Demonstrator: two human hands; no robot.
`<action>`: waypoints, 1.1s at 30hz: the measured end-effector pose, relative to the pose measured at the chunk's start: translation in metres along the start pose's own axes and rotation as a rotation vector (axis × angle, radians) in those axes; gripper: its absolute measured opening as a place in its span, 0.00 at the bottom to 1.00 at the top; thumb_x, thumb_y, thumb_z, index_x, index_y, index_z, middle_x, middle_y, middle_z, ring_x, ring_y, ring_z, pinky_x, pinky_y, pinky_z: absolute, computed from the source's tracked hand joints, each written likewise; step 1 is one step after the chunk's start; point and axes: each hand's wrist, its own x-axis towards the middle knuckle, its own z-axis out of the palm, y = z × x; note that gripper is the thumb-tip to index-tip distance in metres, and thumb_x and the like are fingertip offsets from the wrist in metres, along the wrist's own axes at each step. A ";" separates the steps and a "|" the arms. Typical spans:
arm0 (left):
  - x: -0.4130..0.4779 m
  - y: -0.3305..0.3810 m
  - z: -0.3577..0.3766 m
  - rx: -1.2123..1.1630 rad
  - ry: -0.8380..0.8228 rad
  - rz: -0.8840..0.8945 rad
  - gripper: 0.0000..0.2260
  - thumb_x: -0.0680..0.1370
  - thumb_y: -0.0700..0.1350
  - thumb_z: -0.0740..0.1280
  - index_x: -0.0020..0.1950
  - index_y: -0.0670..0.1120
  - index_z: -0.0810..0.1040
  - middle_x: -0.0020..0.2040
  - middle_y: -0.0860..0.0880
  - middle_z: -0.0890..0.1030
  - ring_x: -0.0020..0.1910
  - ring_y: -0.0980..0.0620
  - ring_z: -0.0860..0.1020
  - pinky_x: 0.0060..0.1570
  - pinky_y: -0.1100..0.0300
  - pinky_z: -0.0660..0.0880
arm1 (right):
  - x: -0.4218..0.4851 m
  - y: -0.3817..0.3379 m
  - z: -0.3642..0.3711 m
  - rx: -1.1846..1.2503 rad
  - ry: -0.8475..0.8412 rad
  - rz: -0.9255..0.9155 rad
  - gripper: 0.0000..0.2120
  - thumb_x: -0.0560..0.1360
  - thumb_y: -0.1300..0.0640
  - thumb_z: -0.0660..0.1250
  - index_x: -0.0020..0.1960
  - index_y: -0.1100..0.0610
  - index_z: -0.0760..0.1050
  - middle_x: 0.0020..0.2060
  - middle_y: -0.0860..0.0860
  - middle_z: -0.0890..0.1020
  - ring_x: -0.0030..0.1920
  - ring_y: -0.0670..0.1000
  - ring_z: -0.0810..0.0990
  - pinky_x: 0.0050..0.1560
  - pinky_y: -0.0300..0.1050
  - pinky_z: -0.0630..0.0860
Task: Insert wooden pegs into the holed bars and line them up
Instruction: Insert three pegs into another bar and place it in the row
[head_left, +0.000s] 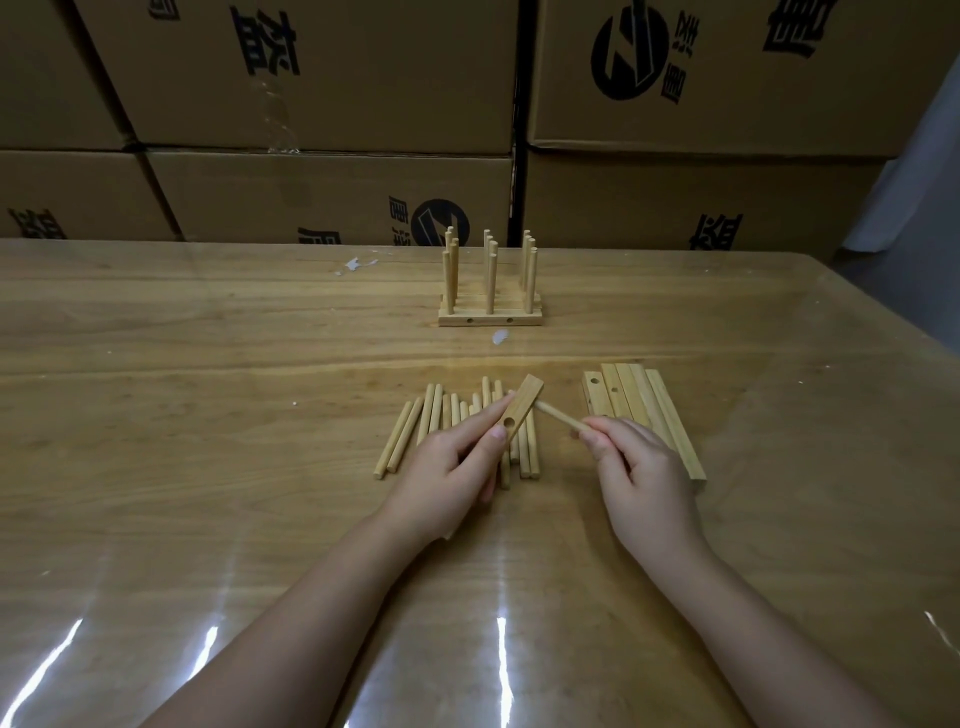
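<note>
Bar in the left hand, centre of the frame, held above the loose pegs and tilted up toward the right. Pinched at its lower end between thumb and curled fingers, with one hole open to view just above the thumb.

Peg in the right hand, gripped near its lower end by thumb and fingertips. Far tip aimed at the bar's right edge, touching it or just beside it (hard to tell which, with the meeting point at the bar's back face).

Spare bars flat and side by side right of centre, partly under the right hand. Finished bars with upright pegs in the upper middle, well apart from the hands, on the glossy table. Cardboard boxes stacked across the top.

Judging by looks: dry, light, stiff wood, smooth but not slippery. Not fragile, though a thin peg could likely snap or jam if levered sideways in a snug hole. Best to grip the peg closer to the entering tip for a straight push along its axis. Best to hold the bar by its end or long edges, clear of the holes, and brace it against the push. Likely to skate on that shiny tabletop if set down carelessly.
</note>
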 end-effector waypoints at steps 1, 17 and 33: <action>0.000 0.001 0.000 0.004 0.003 -0.001 0.17 0.78 0.59 0.57 0.66 0.71 0.67 0.36 0.41 0.80 0.35 0.42 0.78 0.42 0.43 0.77 | 0.000 0.000 0.000 0.018 -0.009 0.023 0.09 0.77 0.60 0.62 0.52 0.56 0.80 0.41 0.44 0.80 0.45 0.44 0.77 0.45 0.36 0.72; 0.000 0.004 0.000 0.036 0.025 0.042 0.19 0.80 0.54 0.58 0.72 0.60 0.67 0.32 0.44 0.77 0.34 0.44 0.78 0.42 0.44 0.77 | 0.003 -0.003 -0.005 0.260 -0.135 0.260 0.11 0.78 0.51 0.60 0.41 0.40 0.78 0.37 0.57 0.81 0.40 0.57 0.77 0.40 0.54 0.74; 0.004 -0.001 -0.001 -0.302 0.109 0.043 0.15 0.82 0.51 0.57 0.68 0.58 0.70 0.33 0.50 0.79 0.32 0.53 0.79 0.37 0.53 0.79 | 0.005 0.000 -0.009 0.353 0.038 0.179 0.14 0.74 0.36 0.53 0.57 0.37 0.68 0.37 0.46 0.74 0.32 0.41 0.71 0.34 0.31 0.69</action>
